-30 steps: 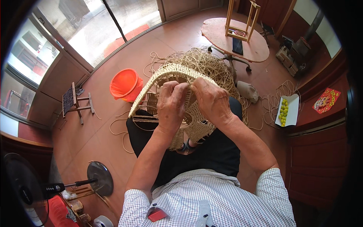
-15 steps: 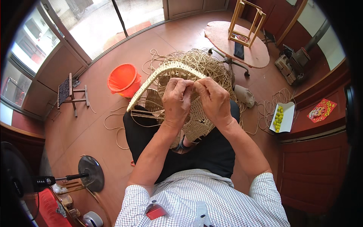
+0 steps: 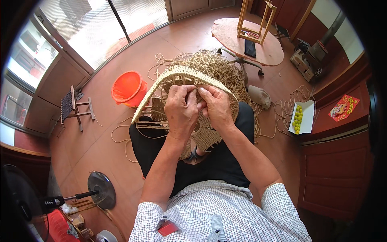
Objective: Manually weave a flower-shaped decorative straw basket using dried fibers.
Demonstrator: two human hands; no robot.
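A half-woven rope frame [image 3: 177,76], arched and pale tan, rests on my lap. My left hand [image 3: 181,111] and my right hand [image 3: 215,107] are pressed together at its upper middle, fingers pinched on the woven cord just under the arched rim. Behind the frame lies a big tangle of loose rope [image 3: 213,66] on the floor. My forearms hide the lower middle of the weave.
An orange bucket [image 3: 129,88] stands on the tiled floor to the left. A small wooden stool [image 3: 74,107] sits farther left. A round table [image 3: 250,40] with a wooden frame and a phone is behind. A white tray of green fruit [image 3: 300,117] lies at the right. A fan base [image 3: 100,189] is lower left.
The view has shifted slightly; both hands stay on the same spot of the weave, with fingers drawn closer together.
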